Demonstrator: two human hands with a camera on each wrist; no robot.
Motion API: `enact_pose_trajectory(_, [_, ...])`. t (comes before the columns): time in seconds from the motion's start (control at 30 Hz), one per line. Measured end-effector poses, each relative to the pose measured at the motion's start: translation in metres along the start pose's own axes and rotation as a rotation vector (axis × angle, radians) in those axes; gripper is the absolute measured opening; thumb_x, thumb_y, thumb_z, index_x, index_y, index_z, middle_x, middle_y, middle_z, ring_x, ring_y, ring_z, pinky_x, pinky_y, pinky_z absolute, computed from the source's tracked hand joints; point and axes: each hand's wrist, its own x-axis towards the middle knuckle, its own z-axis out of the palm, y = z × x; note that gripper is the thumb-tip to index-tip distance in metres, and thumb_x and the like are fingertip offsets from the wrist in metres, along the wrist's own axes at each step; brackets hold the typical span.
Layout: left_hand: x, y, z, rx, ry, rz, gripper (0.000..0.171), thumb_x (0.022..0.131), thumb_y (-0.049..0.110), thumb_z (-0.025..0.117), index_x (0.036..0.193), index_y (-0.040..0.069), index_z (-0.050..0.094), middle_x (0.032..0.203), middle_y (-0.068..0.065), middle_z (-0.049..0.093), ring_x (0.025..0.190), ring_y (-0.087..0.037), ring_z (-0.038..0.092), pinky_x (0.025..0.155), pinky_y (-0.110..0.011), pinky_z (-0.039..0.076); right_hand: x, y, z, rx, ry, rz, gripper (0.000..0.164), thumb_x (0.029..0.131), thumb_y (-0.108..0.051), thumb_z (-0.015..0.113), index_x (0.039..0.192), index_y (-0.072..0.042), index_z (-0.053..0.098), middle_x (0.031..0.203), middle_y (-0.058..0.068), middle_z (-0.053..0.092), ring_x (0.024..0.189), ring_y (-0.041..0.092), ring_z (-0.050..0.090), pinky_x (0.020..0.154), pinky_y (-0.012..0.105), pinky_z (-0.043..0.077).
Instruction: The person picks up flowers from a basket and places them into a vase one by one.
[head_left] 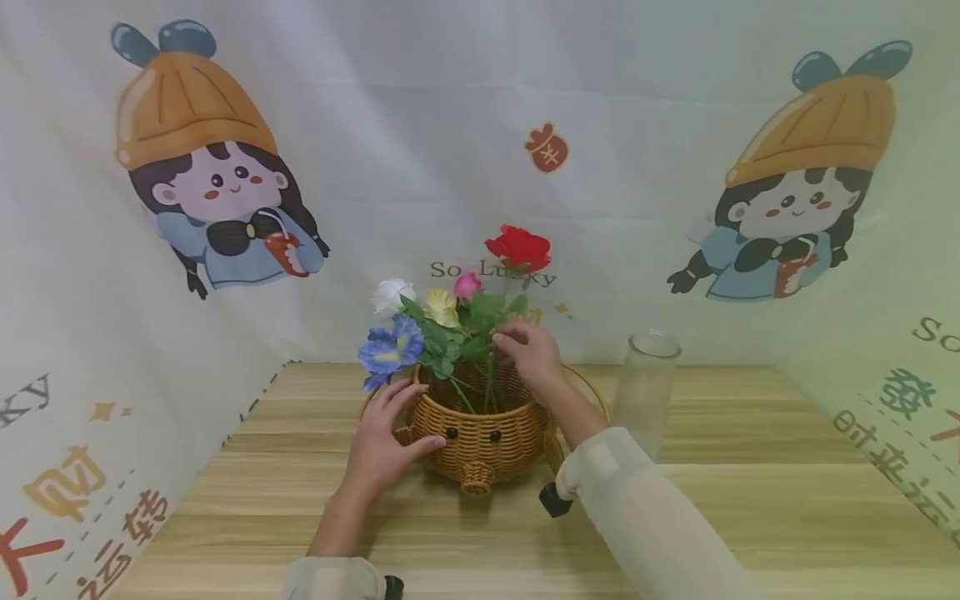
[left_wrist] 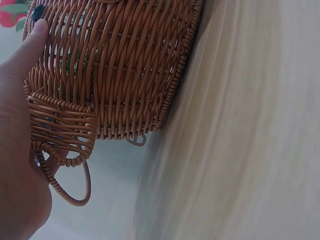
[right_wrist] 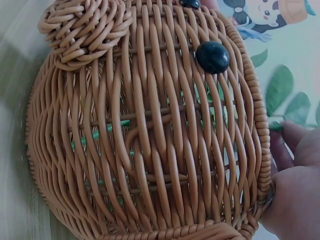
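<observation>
A brown wicker basket (head_left: 480, 442) with an animal face, black bead eyes and a woven snout stands on the table. Several artificial flowers rise from it: a red rose (head_left: 519, 247), a white rose (head_left: 392, 297), a blue flower (head_left: 392, 346), a yellow one (head_left: 442, 307) and a pink bud (head_left: 467, 286). My left hand (head_left: 386, 437) grips the basket's left side, thumb on the front beside one eye. Over the right rim, my right hand (head_left: 532, 358) pinches a green stem (right_wrist: 275, 126) among the leaves. The stems' lower ends show only partly through the weave.
Right of the basket stands a clear glass vase (head_left: 648, 392), upright and close to my right forearm. The wooden table (head_left: 720, 517) meets a printed cloth (head_left: 420, 150) at the back and sides. A thin basket handle (head_left: 592, 387) arches behind my right wrist.
</observation>
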Motion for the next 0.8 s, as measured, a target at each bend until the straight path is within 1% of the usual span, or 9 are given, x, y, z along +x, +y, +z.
enact_pose_trajectory(0.1, [-0.001,-0.001,0.002,-0.008,-0.004,-0.010,0.074,0.070,0.042,0.086,0.135,0.025,0.056,0.146,-0.005,0.044,0.136,-0.035,0.033,0.100,-0.065,0.032,-0.001,-0.001,-0.001,0.016,0.049,-0.030,0.020,0.096,-0.008,0.061,0.108,0.007,0.067,0.098,0.019,0.068,0.084,0.030,0.066,0.081,0.046,0.054])
enact_pose_trajectory(0.2, [-0.001,-0.001,0.003,-0.015,-0.002,-0.015,0.074,0.070,0.043,0.086,0.136,0.025,0.056,0.146,-0.004,0.043,0.136,-0.035,0.032,0.100,-0.065,0.032,-0.003,-0.003,-0.001,0.055,0.102,-0.058,0.019,0.095,-0.006,0.062,0.106,0.009,0.067,0.100,0.020,0.069,0.081,0.026,0.067,0.078,0.040,0.056])
enact_pose_trajectory(0.33, [-0.001,-0.001,0.003,-0.019,0.000,-0.015,0.075,0.070,0.043,0.086,0.136,0.025,0.056,0.146,-0.004,0.043,0.137,-0.035,0.032,0.100,-0.065,0.032,-0.005,-0.005,-0.005,0.115,0.192,-0.090,0.020,0.092,-0.005,0.066,0.104,0.011,0.068,0.097,0.022,0.069,0.080,0.033,0.067,0.072,0.032,0.057])
enact_pose_trajectory(0.4, [-0.001,-0.002,0.003,-0.019,0.000,-0.013,0.075,0.070,0.043,0.086,0.136,0.025,0.056,0.146,-0.003,0.043,0.137,-0.035,0.032,0.100,-0.065,0.032,-0.007,-0.006,-0.008,0.124,0.230,-0.087,0.022,0.092,-0.007,0.068,0.106,0.009,0.069,0.097,0.020,0.070,0.083,0.034,0.068,0.072,0.031,0.057])
enact_pose_trajectory(0.5, [-0.001,-0.002,0.003,-0.015,0.000,-0.012,0.075,0.070,0.043,0.086,0.136,0.025,0.055,0.147,-0.004,0.043,0.137,-0.035,0.032,0.100,-0.065,0.032,-0.010,-0.008,-0.013,0.146,0.264,-0.087,0.024,0.091,-0.010,0.069,0.108,0.008,0.070,0.100,0.018,0.070,0.084,0.028,0.067,0.074,0.031,0.056])
enact_pose_trajectory(0.57, [-0.001,-0.002,0.002,-0.013,0.000,-0.011,0.075,0.070,0.042,0.086,0.136,0.025,0.055,0.147,-0.004,0.043,0.136,-0.036,0.032,0.100,-0.066,0.032,-0.012,-0.010,-0.016,0.178,0.282,-0.098,0.025,0.091,-0.009,0.069,0.108,0.009,0.069,0.101,0.018,0.069,0.082,0.021,0.067,0.075,0.031,0.056])
enact_pose_trajectory(0.67, [-0.001,-0.002,0.002,-0.011,0.004,-0.009,0.076,0.070,0.042,0.086,0.136,0.025,0.055,0.147,-0.005,0.043,0.136,-0.037,0.032,0.099,-0.066,0.032,-0.013,-0.014,-0.021,0.195,0.324,-0.156,0.024,0.090,-0.007,0.070,0.106,0.011,0.069,0.097,0.021,0.069,0.074,0.013,0.066,0.072,0.030,0.057])
enact_pose_trajectory(0.73, [-0.001,-0.002,0.002,-0.011,0.008,-0.009,0.076,0.069,0.043,0.086,0.136,0.025,0.055,0.146,-0.005,0.043,0.136,-0.037,0.033,0.099,-0.067,0.032,-0.012,-0.016,-0.024,0.181,0.361,-0.197,0.023,0.090,-0.006,0.070,0.103,0.012,0.069,0.095,0.022,0.070,0.070,0.009,0.066,0.070,0.031,0.057])
enact_pose_trajectory(0.8, [-0.001,-0.001,0.002,-0.010,0.012,-0.008,0.076,0.069,0.042,0.086,0.136,0.024,0.056,0.146,-0.005,0.043,0.136,-0.037,0.033,0.099,-0.067,0.031,-0.012,-0.019,-0.028,0.143,0.397,-0.237,0.021,0.089,-0.007,0.071,0.101,0.011,0.070,0.092,0.023,0.070,0.068,0.008,0.066,0.067,0.031,0.057])
